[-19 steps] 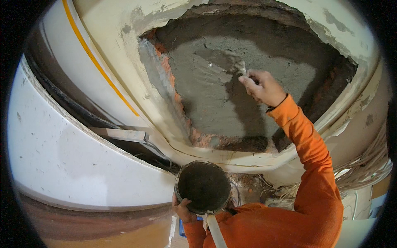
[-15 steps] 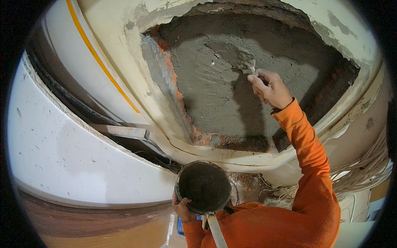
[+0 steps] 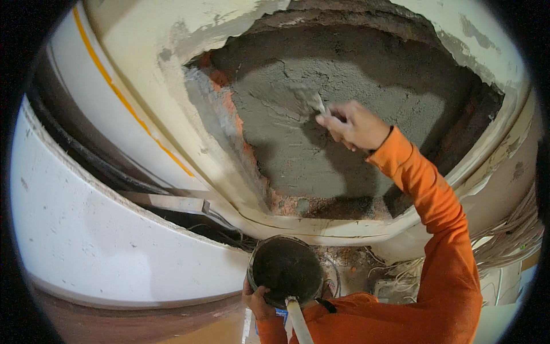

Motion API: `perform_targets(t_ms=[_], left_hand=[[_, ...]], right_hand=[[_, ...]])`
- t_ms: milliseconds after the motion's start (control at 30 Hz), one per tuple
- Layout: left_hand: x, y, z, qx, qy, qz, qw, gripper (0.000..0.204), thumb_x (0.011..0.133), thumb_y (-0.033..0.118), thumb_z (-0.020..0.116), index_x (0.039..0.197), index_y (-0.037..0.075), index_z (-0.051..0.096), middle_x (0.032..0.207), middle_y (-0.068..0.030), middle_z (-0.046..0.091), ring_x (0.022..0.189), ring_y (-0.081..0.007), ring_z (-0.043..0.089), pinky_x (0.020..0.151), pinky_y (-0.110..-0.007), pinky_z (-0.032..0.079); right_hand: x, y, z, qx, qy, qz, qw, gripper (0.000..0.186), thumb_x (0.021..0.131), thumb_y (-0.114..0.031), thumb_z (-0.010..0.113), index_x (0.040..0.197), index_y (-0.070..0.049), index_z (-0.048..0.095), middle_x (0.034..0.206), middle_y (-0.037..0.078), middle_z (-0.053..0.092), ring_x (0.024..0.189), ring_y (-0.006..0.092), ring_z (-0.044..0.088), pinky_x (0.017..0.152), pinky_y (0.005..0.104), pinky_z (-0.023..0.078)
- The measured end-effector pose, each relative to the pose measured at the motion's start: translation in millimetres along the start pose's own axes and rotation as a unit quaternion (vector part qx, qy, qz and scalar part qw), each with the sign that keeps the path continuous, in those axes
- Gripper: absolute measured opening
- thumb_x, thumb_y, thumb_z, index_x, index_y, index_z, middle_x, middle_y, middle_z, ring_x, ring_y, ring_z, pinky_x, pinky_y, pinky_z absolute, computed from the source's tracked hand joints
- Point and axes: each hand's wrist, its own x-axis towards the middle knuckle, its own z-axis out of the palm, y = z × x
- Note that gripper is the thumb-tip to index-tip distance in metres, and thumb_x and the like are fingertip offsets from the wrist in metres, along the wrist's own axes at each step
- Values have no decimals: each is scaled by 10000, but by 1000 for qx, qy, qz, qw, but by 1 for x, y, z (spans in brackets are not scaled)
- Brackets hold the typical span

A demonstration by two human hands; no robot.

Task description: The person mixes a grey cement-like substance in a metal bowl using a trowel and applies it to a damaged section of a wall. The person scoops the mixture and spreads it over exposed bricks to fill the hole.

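My right hand (image 3: 356,126) is closed round the handle of a small trowel (image 3: 317,103). Its mortar-smeared blade lies against wet grey mortar (image 3: 303,155) that fills a ragged recess in the wall. Smoothed streaks and a rougher ridge show to the left of the blade. Low in the view, my left hand (image 3: 261,303) grips a dark round bucket (image 3: 250,268) by its left side, thumb over the rim. The bucket's inside is dark, so its contents are hard to make out. A pale bar (image 3: 298,322) reaches up to the bucket's near rim.
Red brick (image 3: 230,109) shows along the recess's left edge, framed by chipped cream plaster (image 3: 166,86). A white panel (image 3: 103,229) curves across the left, with a wooden batten (image 3: 166,202) behind it. Loose cables (image 3: 507,235) hang in a bundle at the right.
My right hand has swept the trowel left and slightly down over the mortar. The view has shifted a little; my left hand still holds the bucket.
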Motion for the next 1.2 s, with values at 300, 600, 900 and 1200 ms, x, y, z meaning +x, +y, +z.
perform_targets(t_ms=[300, 600, 900, 1200], left_hand=[[-5, -3, 15, 29, 18, -24, 999, 740, 524, -48, 509, 1261, -61, 571, 1138, -175, 663, 972, -311, 669, 845, -399, 564], [-26, 38, 11, -66, -241, -57, 967, 817, 652, 50, 582, 1445, -63, 423, 1431, -159, 495, 1319, -263, 473, 1118, -364, 365], [-21, 34, -30, 146, -18, -63, 987, 806, 674, 53, 602, 1443, -88, 404, 1445, -173, 478, 1344, -260, 444, 1123, -373, 359], [10, 100, -27, 136, -54, -86, 985, 830, 645, 24, 572, 1453, -63, 403, 1459, -156, 472, 1333, -259, 452, 1126, -369, 354]], right_hand=[[7, -1, -14, 129, 157, -41, 978, 427, 1006, -340, 559, 716, -27, 555, 573, 20, 530, 407, 93, 483, 397, 257, 404], [-26, 22, 46, 373, 242, -31, 895, 386, 1048, -330, 480, 1044, 34, 606, 625, 25, 542, 457, 73, 468, 440, 224, 391], [48, -7, 119, 546, 204, -83, 809, 455, 1040, -446, 437, 1011, -12, 570, 558, 30, 486, 394, 94, 437, 373, 249, 341], [83, -20, 153, 477, 162, -95, 859, 426, 1064, -365, 402, 924, -4, 579, 545, 16, 477, 380, 91, 424, 354, 247, 330]])
